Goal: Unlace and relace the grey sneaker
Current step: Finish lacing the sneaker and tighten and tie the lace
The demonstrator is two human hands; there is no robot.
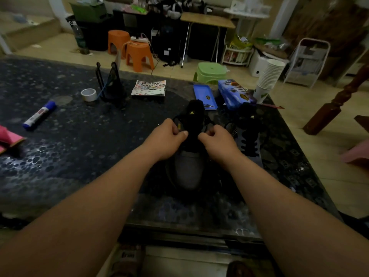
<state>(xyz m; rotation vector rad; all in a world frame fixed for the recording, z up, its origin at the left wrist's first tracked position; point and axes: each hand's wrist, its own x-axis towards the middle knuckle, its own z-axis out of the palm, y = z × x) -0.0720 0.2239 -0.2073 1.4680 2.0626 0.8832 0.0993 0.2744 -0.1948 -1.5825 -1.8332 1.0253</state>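
The grey sneaker [187,168] stands on the dark patterned table [79,148], toe toward me, its black tongue with a small yellow logo pointing away. My left hand [169,139] is curled at the left side of the lacing area and pinches the black lace. My right hand [216,141] is curled at the right side and pinches the lace too. The lace itself is black on black and hard to make out between my fingers. A second grey sneaker [249,136] stands just to the right, its black laces threaded.
On the table: a blue marker [39,115], a tape roll [88,94], a black wire stand [111,84], a colourful booklet [149,88], a blue tray [205,96], a blue box [235,93], stacked paper cups [268,78]. A pink object [9,139] lies at the left edge. Stools stand on the floor beyond.
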